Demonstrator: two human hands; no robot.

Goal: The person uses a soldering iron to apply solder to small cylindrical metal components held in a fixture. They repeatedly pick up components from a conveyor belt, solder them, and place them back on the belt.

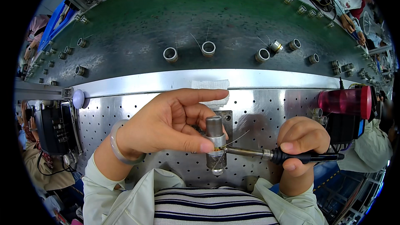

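Note:
My left hand [160,123] grips a silver metal cylindrical part [214,128] near its middle. The thumb presses on the front and some fingers curl behind it, while the index finger stretches out above. In my right hand [303,139] is a soldering iron [287,156] with a black handle, held nearly level. Its metal tip meets the part just beside my left thumb, where a small yellowish bit shows. A thin wire sticks up to the right from that spot. Behind the part, a square metal plate [226,117] is partly covered by my fingers.
A perforated metal worktop [137,100] lies under my hands, with a white cloth [210,85] at its far edge. Beyond runs a green belt [125,16] carrying several metal rings, some trailing wires. At right is a pink cup [341,102]; at left, a black box [52,127].

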